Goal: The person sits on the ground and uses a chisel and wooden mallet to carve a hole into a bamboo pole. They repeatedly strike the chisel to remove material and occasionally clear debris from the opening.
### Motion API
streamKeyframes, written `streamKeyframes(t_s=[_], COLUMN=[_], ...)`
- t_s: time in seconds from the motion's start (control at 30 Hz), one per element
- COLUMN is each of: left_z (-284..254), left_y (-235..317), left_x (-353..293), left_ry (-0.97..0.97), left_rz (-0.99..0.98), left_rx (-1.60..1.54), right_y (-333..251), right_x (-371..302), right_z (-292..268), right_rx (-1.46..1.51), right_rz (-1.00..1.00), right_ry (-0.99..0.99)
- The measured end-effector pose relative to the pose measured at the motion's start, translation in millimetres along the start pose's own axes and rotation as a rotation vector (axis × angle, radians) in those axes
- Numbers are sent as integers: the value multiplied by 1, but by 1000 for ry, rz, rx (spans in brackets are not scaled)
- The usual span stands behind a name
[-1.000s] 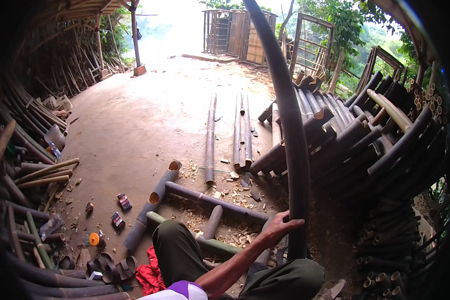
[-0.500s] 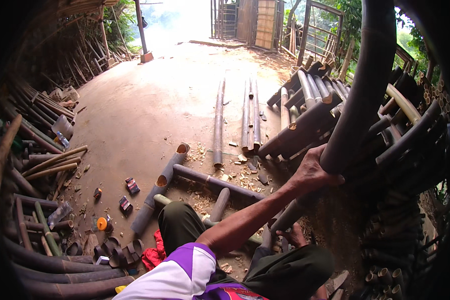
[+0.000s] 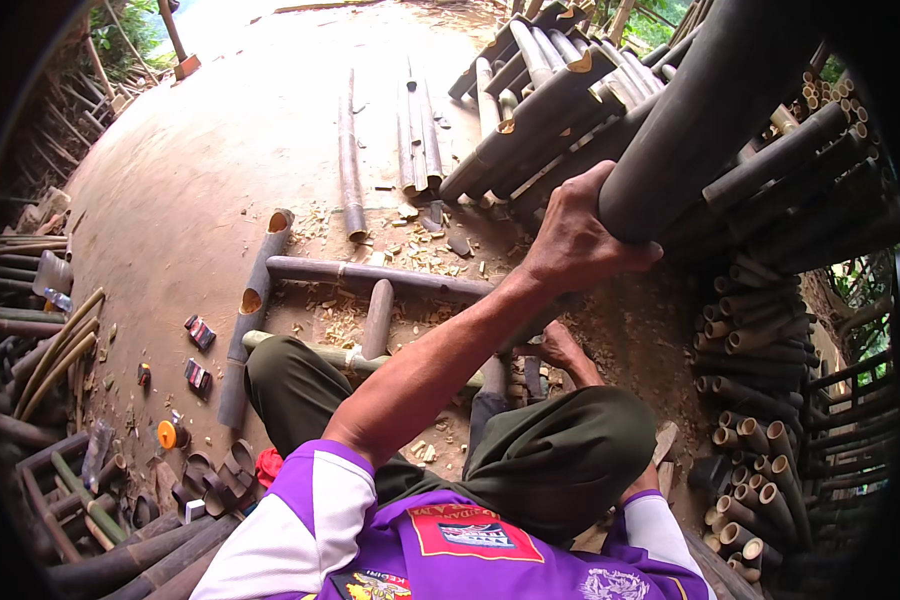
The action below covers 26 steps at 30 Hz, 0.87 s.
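My left hand (image 3: pixel 592 225) is closed around a thick dark bamboo pole (image 3: pixel 705 110), which slants up to the upper right. My left forearm hides part of the pole's lower stretch. Low down, beside my knee, my right hand (image 3: pixel 565 352) appears closed at the pole's lower end, its fingers partly hidden. On the ground before my legs lies a bamboo frame: a side pole with cut holes (image 3: pixel 254 310), a dark crossbar (image 3: pixel 380 277), a short connecting piece (image 3: pixel 377 322) and a greenish bar (image 3: pixel 325 352) running by my knee.
Stacked bamboo pieces (image 3: pixel 540 120) stand at the far right, with cut tubes (image 3: pixel 755 500) piled nearer. Loose poles (image 3: pixel 350 160) lie ahead among wood chips. To the left are small dark packets (image 3: pixel 199 333), an orange-lidded container (image 3: pixel 172 434) and more bamboo (image 3: pixel 60 370).
The view has tilted down and shifted right, so the frame and floor objects appear higher and farther left. Both hands stay at the bamboo pole, which leans more to the right in the picture.
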<state>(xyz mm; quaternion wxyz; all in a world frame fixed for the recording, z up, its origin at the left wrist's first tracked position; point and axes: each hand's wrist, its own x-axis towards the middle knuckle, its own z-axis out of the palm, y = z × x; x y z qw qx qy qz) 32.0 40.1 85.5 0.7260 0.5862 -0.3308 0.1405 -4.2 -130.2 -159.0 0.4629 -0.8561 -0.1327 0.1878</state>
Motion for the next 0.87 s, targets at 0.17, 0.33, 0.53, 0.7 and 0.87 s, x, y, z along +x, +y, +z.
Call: streamKeyframes(t_s=[0.17,0.33,0.53,0.7,0.87], left_z=[-6,-17,-15,-19,-16], left_y=[5,3,4,-3,-10], left_x=[-1,3,3,1,2], left_ry=[8,-30,56,41,-43], left_rz=[-89,-106,-104,-117,-93], left_rx=[-63,-82,-37,13,42], right_y=[0,8,15,9,31], right_x=[2,6,10,19,25], right_z=[3,6,5,3,1], right_rx=[-31,-99,-148,-284,-244], right_rz=[-13,-19,-12,141,-80], right_ry=[28,63,35,-38,-30])
